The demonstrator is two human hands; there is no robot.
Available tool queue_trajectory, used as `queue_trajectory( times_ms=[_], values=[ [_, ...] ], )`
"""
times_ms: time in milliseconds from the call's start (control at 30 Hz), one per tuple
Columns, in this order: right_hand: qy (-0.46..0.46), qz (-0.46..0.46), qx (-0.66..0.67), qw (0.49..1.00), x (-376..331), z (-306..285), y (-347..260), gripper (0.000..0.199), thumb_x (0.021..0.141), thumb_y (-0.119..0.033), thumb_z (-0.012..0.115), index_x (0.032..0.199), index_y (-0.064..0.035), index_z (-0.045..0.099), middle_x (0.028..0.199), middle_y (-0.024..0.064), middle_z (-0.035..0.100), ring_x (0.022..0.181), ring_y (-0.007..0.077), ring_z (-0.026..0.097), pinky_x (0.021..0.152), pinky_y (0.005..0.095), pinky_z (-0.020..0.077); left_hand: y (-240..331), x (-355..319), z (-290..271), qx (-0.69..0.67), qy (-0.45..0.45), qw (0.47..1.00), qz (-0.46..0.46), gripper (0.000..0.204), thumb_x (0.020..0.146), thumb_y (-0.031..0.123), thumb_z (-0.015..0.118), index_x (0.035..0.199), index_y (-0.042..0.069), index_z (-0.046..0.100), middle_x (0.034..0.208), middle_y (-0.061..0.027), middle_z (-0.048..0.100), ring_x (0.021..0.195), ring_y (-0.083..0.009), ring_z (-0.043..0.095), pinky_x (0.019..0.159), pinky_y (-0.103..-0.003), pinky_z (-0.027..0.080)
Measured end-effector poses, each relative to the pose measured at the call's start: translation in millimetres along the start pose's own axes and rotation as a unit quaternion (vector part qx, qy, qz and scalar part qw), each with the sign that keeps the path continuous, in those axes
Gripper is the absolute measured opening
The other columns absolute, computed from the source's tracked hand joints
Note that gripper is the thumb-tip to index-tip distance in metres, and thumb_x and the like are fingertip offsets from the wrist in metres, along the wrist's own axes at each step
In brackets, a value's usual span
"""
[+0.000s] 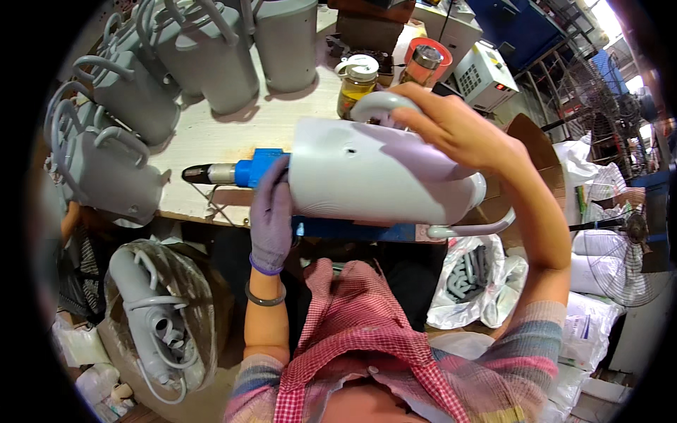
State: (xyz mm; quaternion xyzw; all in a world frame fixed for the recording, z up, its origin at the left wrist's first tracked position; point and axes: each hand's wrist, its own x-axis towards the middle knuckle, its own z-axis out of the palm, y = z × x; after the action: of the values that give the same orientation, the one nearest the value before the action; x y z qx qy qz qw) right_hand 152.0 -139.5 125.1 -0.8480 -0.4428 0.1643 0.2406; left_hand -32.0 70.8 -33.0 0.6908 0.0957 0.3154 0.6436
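Note:
A grey cylindrical can (374,173), much like a watering can, lies on its side across the front of the workbench. A curved handle (381,104) rises from its upper side, and a second bent handle (476,227) sticks out at the right end. My left hand (271,211), in a purple glove, grips the can's left end, its fingertips partly hidden by the rim. With my bare right hand (451,130) I hold the can from above, fingers over the curved handle. Behind the left end, a blue tool with a black tip (257,168) lies on the bench.
Several grey cans (218,63) stand at the back left of the white bench (211,134). Behind my can are a yellow-liquid jar (357,81) and a red bowl (441,56). Below sit a bag of grey handles (469,278) and a lined bin (204,303). A fan (627,254) stands right.

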Motion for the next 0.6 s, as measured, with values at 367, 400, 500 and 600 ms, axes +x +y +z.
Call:
queue_trajectory(
  times_ms=[367,400,500,600],
  values=[
    [0.129,0.163,0.038,0.977,-156.3,-35.0,65.7,0.036,0.102,-0.025,0.055,0.13,-0.003,0.059,0.069,-0.0042,0.047,0.061,0.0036,0.04,0.053,0.0229,0.0324,-105.2,15.8,36.4,0.497,-0.371,0.777,-0.104,0.053,0.089,0.051,0.063,0.123,0.011,0.065,0.118,-0.0229,0.064,0.111,-0.0353,0.061,0.095,-0.042,0.048],
    [0.143,0.183,0.048,0.971,-169.1,-32.1,69.1,0.035,0.101,-0.024,0.055,0.13,-0.0036,0.059,0.069,-0.0049,0.046,0.06,0.0034,0.039,0.053,0.0229,0.0321,-108.6,18.6,37.9,0.49,-0.382,0.767,-0.16,0.054,0.089,0.054,0.062,0.123,0.012,0.066,0.121,-0.0238,0.063,0.111,-0.0359,0.062,0.095,-0.042,0.049],
    [0.189,0.209,0.087,0.956,-197.7,-23.3,81.9,0.035,0.101,-0.023,0.055,0.131,-0.0059,0.059,0.067,-0.0072,0.043,0.057,0.001,0.035,0.05,0.0209,0.0294,-104.0,13.9,31.4,0.495,-0.308,0.807,-0.094,0.043,0.091,0.045,0.064,0.114,0.009,0.069,0.108,-0.0194,0.069,0.097,-0.0344,0.067,0.086,-0.044,0.052],
    [0.201,0.229,0.167,0.938,-215.7,-12.8,89.9,0.035,0.102,-0.024,0.055,0.132,-0.0057,0.058,0.066,-0.0076,0.044,0.054,-0.0004,0.035,0.047,0.0187,0.0275,-105.6,1.7,20.5,0.405,-0.208,0.888,0.063,0.025,0.088,0.028,0.07,0.099,0.006,0.072,0.086,-0.0138,0.071,0.082,-0.0301,0.067,0.074,-0.042,0.051]
  ],
)
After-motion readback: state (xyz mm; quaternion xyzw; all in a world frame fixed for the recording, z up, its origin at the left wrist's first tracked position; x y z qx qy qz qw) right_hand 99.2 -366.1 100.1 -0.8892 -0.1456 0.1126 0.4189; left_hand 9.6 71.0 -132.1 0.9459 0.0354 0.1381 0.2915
